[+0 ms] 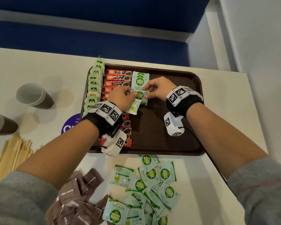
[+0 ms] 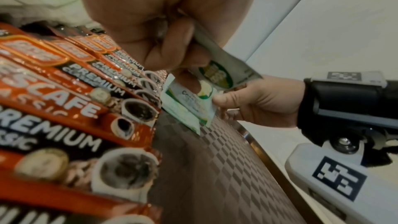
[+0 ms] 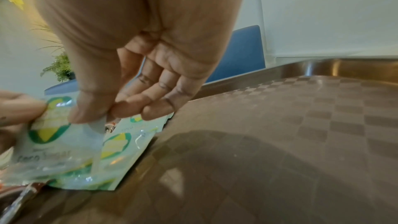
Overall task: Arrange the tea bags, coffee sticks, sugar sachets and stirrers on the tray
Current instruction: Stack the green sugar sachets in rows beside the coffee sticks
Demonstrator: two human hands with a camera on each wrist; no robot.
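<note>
A dark brown tray point(image 1: 177, 127) holds a column of green tea bags point(image 1: 93, 85) on its left edge and a column of red coffee sticks point(image 1: 117, 77) beside it. Green-and-white sugar sachets point(image 1: 139, 80) lie stacked right of the sticks. My left hand point(image 1: 123, 99) grips a few sugar sachets point(image 2: 189, 106) over the tray. My right hand point(image 1: 154, 90) pinches one sachet point(image 1: 140, 95) between thumb and fingers point(image 3: 90, 111), directly against the left hand's bundle.
Loose green sugar sachets point(image 1: 152, 181) and brown sugar sachets point(image 1: 78, 200) lie on the white table in front of the tray. Wooden stirrers point(image 1: 10, 158) lie at the left, near two paper cups point(image 1: 33, 96). The tray's right half is bare.
</note>
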